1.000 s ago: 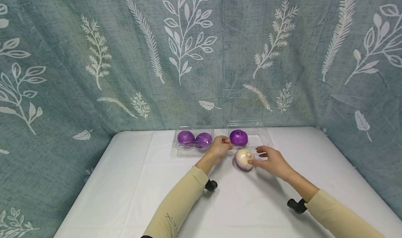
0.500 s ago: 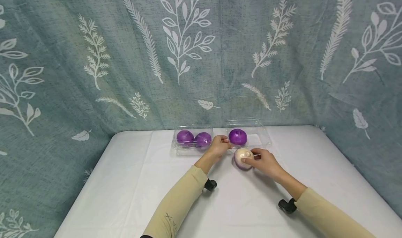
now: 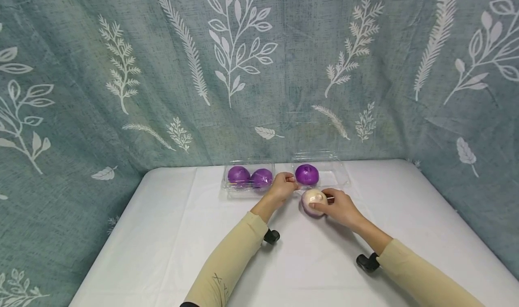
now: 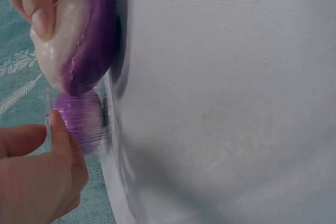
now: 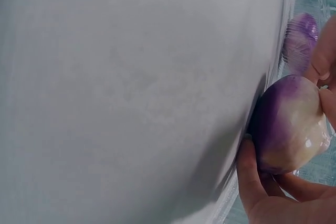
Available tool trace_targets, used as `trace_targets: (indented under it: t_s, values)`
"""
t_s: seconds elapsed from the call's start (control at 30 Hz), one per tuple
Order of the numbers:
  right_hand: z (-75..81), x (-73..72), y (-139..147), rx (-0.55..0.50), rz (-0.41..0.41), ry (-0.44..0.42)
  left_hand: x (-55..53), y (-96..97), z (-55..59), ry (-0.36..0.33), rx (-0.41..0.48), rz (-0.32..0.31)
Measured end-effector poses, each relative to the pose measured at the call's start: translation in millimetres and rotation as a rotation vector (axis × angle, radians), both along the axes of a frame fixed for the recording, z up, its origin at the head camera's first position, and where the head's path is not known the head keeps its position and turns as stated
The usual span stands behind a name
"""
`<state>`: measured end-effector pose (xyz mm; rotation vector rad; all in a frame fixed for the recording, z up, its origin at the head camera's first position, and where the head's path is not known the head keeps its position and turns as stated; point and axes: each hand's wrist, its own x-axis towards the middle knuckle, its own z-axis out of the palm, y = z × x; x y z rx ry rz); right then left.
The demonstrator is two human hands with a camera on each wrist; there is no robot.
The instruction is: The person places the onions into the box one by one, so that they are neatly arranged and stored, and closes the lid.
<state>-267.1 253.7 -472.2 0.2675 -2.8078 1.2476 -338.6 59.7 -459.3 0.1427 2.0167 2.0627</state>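
Note:
A white-and-purple turnip (image 3: 314, 202) rests on the table in front of the right-hand clear plastic clamshell box (image 3: 335, 181), its pale side up. My right hand (image 3: 344, 209) grips it from the right, thumb on the pale skin and fingers round the far side. In the left wrist view the turnip (image 4: 79, 40) shows a purple lower half. My left hand (image 3: 281, 189) is at the front left corner of that box, with finger and thumb pinching its rim. A purple turnip (image 3: 307, 175) sits in the box's left part, and the lid stands raised behind.
Left of my left hand stands another clear plastic box (image 3: 249, 194) holding two purple turnips (image 3: 239, 175). Both boxes are near the far edge of the white-covered table (image 3: 194, 248). A patterned green curtain (image 3: 275, 73) hangs right behind.
My right hand has moved left and closed its fingers round the front turnip. My left hand stays at the box corner.

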Motion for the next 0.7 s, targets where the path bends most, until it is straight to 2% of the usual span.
trace_targets:
  t_s: [0.27,0.53,0.7]
  values:
    - [9.1,5.7,4,0.022,-0.010,-0.029,-2.3,0.7,-2.4,-0.007,0.024,0.002]
    - [25.3,11.6,13,0.067,0.000,0.008,-2.1,0.0,-0.9,0.003,0.008,0.001]
    - [30.1,12.4,19,0.079,0.005,0.019,-1.2,0.1,-1.2,0.000,0.020,-0.005]
